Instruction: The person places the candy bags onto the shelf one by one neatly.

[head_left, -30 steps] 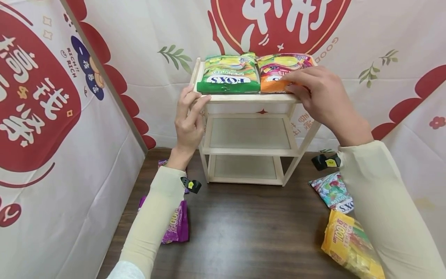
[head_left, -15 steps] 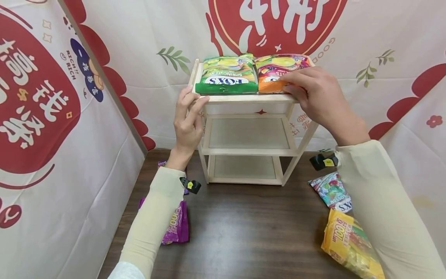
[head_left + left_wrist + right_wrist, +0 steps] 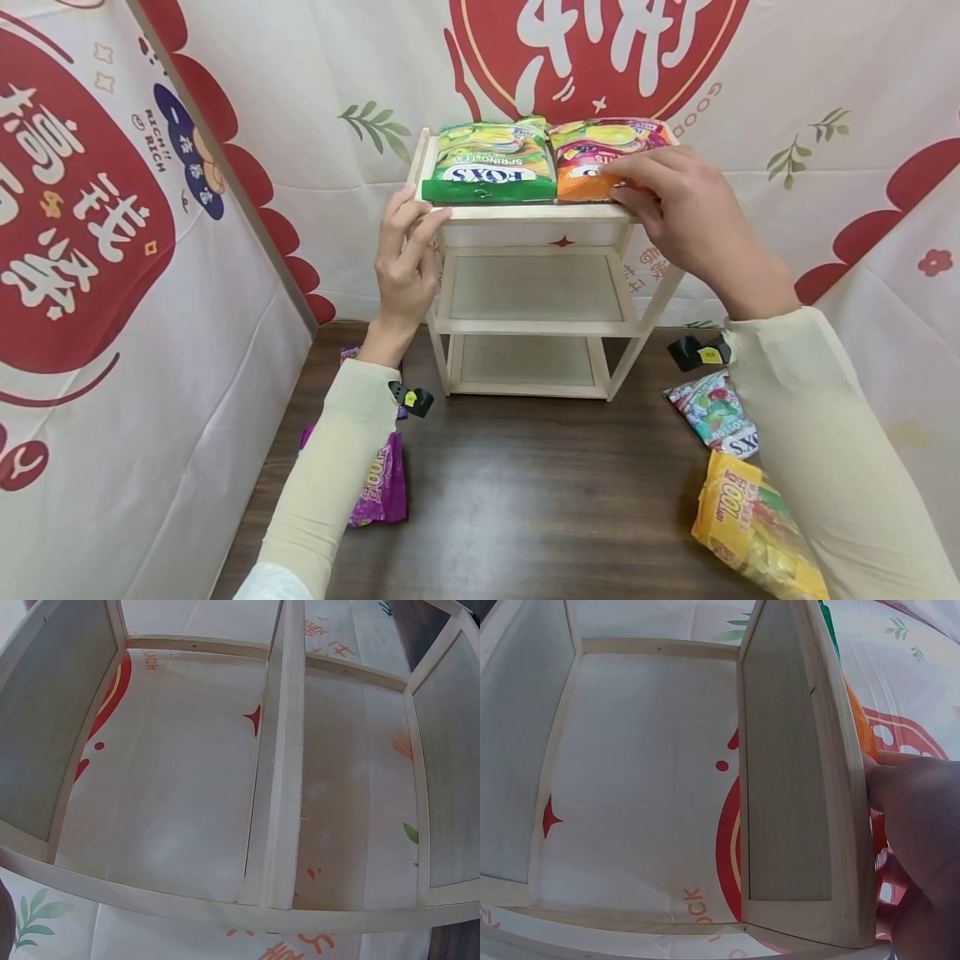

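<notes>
In the head view, a green candy bag (image 3: 491,162) and an orange and purple candy bag (image 3: 592,150) lie side by side on the top tier of a wooden shelf (image 3: 536,327). The right hand (image 3: 693,212) pinches the front right corner of the orange bag between thumb and fingers. At the top tier's front left corner, the left hand (image 3: 407,258) grips the frame. The right wrist view shows the right hand (image 3: 922,832) beside the top board, with a strip of the orange bag (image 3: 861,720) near its fingertips.
Purple bags (image 3: 382,483) lie on the dark table (image 3: 510,492) at the left, partly behind the left arm. A light blue bag (image 3: 716,412) and a yellow bag (image 3: 753,525) lie at the right. Printed cloth (image 3: 300,75) stands behind and at both sides.
</notes>
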{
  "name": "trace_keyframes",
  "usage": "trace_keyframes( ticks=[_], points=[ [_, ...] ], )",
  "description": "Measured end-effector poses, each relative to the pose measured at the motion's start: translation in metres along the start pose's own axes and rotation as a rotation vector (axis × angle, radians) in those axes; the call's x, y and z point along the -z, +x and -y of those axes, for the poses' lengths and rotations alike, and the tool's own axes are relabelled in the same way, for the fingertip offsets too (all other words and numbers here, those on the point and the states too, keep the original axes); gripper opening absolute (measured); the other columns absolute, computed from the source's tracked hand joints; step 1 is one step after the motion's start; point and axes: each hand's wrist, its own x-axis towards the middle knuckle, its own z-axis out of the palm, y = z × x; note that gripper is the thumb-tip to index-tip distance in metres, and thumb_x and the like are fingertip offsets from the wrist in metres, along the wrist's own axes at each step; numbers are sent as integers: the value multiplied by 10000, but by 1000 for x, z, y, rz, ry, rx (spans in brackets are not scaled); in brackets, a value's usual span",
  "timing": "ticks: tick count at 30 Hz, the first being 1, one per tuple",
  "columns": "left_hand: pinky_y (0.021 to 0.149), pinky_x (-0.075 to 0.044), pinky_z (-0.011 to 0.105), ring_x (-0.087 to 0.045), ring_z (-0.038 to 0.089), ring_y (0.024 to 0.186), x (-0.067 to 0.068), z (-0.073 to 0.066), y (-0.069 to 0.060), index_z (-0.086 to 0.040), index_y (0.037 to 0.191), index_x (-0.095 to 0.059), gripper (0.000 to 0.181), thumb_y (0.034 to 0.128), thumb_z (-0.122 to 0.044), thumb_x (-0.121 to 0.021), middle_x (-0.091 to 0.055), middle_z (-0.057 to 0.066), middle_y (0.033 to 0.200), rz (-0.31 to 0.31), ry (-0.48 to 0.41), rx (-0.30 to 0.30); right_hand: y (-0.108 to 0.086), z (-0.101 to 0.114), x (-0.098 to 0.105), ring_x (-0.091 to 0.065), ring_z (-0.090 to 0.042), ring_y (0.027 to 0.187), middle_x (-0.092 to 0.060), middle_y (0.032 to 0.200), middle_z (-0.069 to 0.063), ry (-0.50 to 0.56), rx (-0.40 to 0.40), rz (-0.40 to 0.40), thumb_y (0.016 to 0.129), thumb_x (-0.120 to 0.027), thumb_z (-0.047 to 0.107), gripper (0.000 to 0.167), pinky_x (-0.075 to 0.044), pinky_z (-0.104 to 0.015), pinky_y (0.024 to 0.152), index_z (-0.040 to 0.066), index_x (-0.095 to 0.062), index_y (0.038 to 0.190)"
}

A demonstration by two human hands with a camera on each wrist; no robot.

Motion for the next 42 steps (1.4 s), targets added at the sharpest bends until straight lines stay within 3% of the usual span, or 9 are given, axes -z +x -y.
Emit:
trace_keyframes(
  ticks=[6,11,19,30,35,39,42],
  points=[
    [1021,-410,458,-460,360,1214,-1,1,-1,-19,1123,-660,403,850,173,-435,-535,155,1106,0,-2,-1,-3,4,4,-496,-343,1153,-607,1220,-160,-11,9,-45,886,-652,78,399,-444,-516,971,119,-608,1280],
    [1023,-410,453,-456,353,1221,-1,1,-1,-23,1122,-662,409,848,179,-436,-535,152,1106,-2,-3,7,-9,7,10,-511,-342,1138,-618,1210,-154,-26,67,-93,873,-658,49,387,-436,-482,987,101,-627,1256],
    [1022,-410,454,-461,356,1213,0,1,0,-19,1115,-662,427,829,202,-437,-538,147,1105,-4,-6,3,-32,13,16,-516,-347,1142,-615,1214,-162,-27,131,-178,812,-713,-10,427,-417,-454,1007,68,-643,1226],
    [1027,-405,454,-456,349,1224,5,2,-1,-25,1109,-671,406,841,192,-457,-544,151,1109,-1,-9,17,-77,23,15,-513,-334,1160,-597,1264,-121,5,18,-150,753,-761,-30,534,-469,-503,927,100,-635,1256],
    [1027,-405,455,-457,352,1218,5,1,0,-20,1103,-670,392,846,190,-461,-543,150,1107,-3,-9,15,-106,20,5,-549,-317,1113,-622,1235,-92,-3,4,-142,751,-764,-27,541,-474,-356,940,127,-643,1255],
    [1021,-410,455,-462,368,1203,3,-1,1,-19,1108,-668,403,843,195,-452,-540,152,1105,2,-11,8,-137,13,-9,-562,-321,1093,-633,1206,-111,-6,17,-146,937,-604,268,350,-389,-209,1000,84,-651,1231],
    [1022,-410,457,-465,376,1197,2,-1,1,-18,1107,-667,404,841,198,-453,-541,153,1104,2,-13,5,-157,9,-20,-561,-322,1073,-638,1173,-128,4,1,-153,990,-397,462,531,-332,-151,1013,50,-664,1193]
  ],
)
